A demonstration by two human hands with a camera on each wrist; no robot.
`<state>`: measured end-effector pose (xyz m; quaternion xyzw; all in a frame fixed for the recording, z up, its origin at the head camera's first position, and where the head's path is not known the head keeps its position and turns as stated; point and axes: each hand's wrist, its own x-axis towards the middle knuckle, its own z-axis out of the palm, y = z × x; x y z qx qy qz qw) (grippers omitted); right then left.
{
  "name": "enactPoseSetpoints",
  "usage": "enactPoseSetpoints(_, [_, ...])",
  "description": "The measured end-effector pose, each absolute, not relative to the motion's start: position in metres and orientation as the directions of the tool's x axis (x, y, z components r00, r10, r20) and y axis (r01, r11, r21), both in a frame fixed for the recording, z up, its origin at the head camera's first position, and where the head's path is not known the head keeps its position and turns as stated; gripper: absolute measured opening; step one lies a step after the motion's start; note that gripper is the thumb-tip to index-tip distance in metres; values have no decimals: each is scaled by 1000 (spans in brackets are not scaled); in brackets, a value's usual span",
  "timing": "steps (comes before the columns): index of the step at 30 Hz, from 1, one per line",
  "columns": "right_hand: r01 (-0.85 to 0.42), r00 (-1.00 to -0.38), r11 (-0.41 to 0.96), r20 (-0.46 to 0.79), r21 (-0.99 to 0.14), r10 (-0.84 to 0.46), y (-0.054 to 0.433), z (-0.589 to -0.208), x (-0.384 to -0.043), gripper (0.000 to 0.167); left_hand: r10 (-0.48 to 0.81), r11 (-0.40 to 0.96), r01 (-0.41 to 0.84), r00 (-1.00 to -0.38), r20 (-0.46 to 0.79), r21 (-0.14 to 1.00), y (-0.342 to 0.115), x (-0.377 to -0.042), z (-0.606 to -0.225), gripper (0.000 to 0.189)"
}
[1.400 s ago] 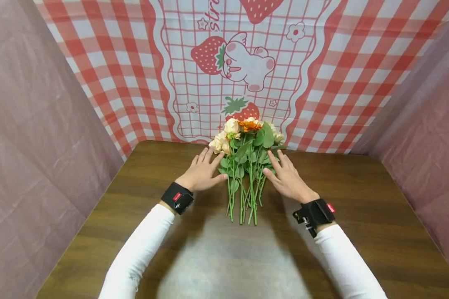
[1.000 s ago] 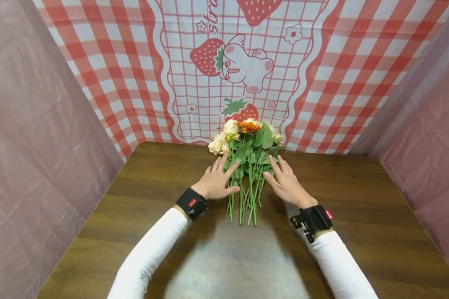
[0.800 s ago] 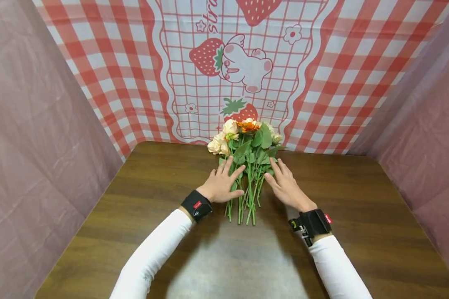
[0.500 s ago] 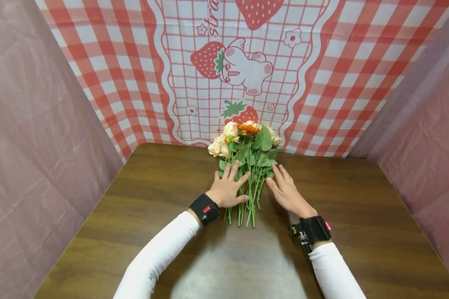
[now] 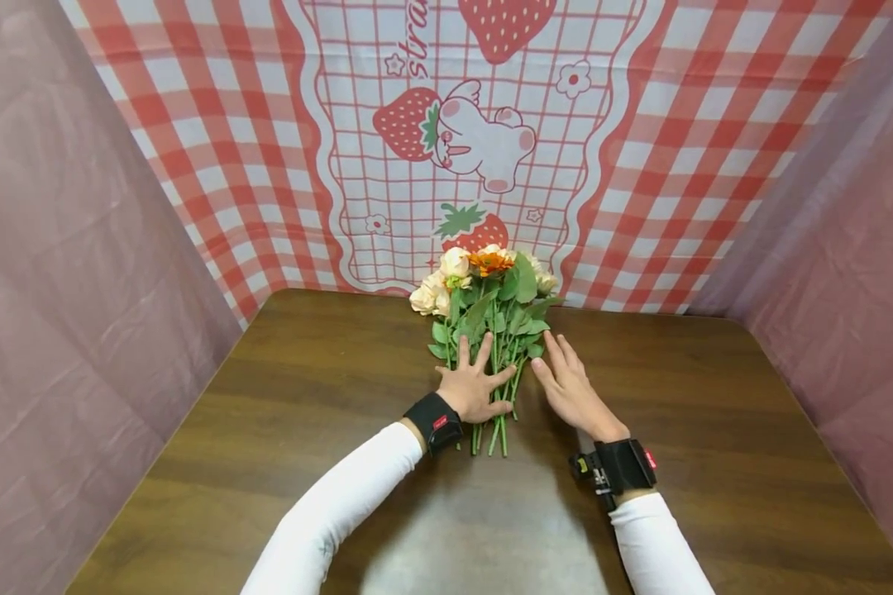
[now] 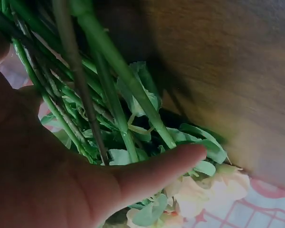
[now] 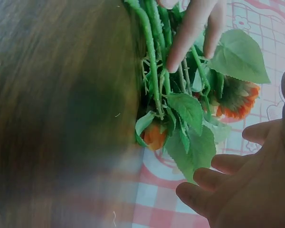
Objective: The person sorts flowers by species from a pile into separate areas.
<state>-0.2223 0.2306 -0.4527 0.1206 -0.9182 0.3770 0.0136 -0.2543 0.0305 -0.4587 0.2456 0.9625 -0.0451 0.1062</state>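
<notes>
A bunch of cut flowers lies on the wooden table, stems (image 5: 499,440) toward the person. Cream roses (image 5: 435,293), an orange flower (image 5: 490,263) and green leaves (image 5: 522,279) make up its far end. Across the stems, my left hand (image 5: 475,390) reaches with spread, straight fingers, back of the hand up; in the left wrist view its thumb (image 6: 161,173) crosses in front of the stems. My right hand (image 5: 575,395) hovers at the bunch's right side, fingers extended and fingertips near the leaves; nothing is in it. The right wrist view shows left-hand fingers (image 7: 187,40) over the stems.
Behind the table (image 5: 298,388) hangs a red-and-white checked cloth (image 5: 685,190) with strawberry prints, close to the flower heads. Pinkish curtains (image 5: 67,289) enclose both sides. Black straps (image 5: 433,423) sit on both wrists.
My left hand has moved right and nearer the person, from the bunch's left side to over its stems. My right hand has shifted slightly toward the person. The flowers stay in place.
</notes>
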Motion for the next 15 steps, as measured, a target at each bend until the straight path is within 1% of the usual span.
enactPoseSetpoints(7, [-242,-968,650,134,-721,-212,229,-456,-219,65,504,858,513,-824,-259,34,28,-256,-463,65])
enactPoseSetpoints(15, [-243,-969,649,144,-721,-202,230,-458,-222,69,532,838,545,-808,-252,23,26,-260,-467,64])
